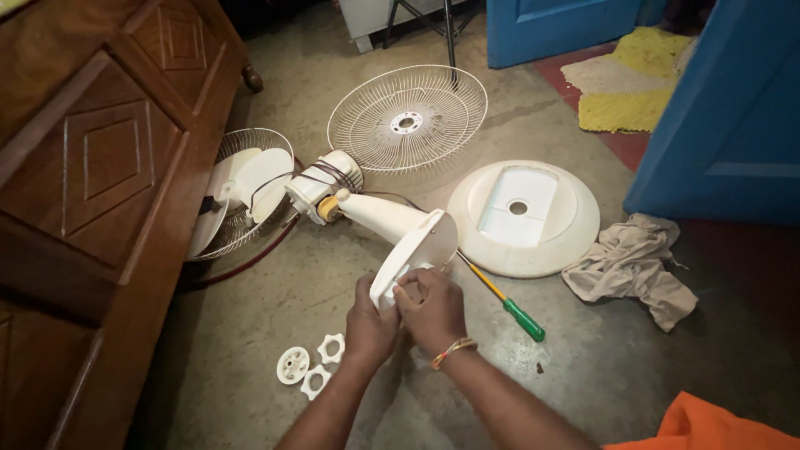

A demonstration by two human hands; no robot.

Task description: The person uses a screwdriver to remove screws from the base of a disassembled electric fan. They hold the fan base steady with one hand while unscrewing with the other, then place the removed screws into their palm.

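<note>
1. Here, both hands meet low in the middle of the frame, on the wide round end of a white fan stand (pixel 408 237).
2. The left hand (pixel 369 321) is curled shut around the edge of that end, holding it from below.
3. The right hand (pixel 433 310) (it has a bead band on the wrist) is bent over the same end, fingers closed and pinching at something small there. I cannot tell what it is.
4. To do this bit well, I think the left hand should hold the stand tight so it does not roll, and the right hand should move slow and gentle, since the plastic looks thin.
5. The stand runs up and left to the fan motor (pixel 321 187), which has loose wires on it.
6. A green screwdriver (pixel 508 304) lies just right of the hands, its tip hidden under the stand.
7. Three small white plastic nuts (pixel 310 367) sit at lower left of the hands.
8. The round base (pixel 567 233) and a crumpled cloth (pixel 633 267) lie to the right. A wire grille (pixel 407 118) lies at top middle.
9. The fan blade and back grille (pixel 242 192) at left are partly hidden by a brown wooden cabinet (pixel 100 167), and the arms are cut off at the bottom edge.
</note>
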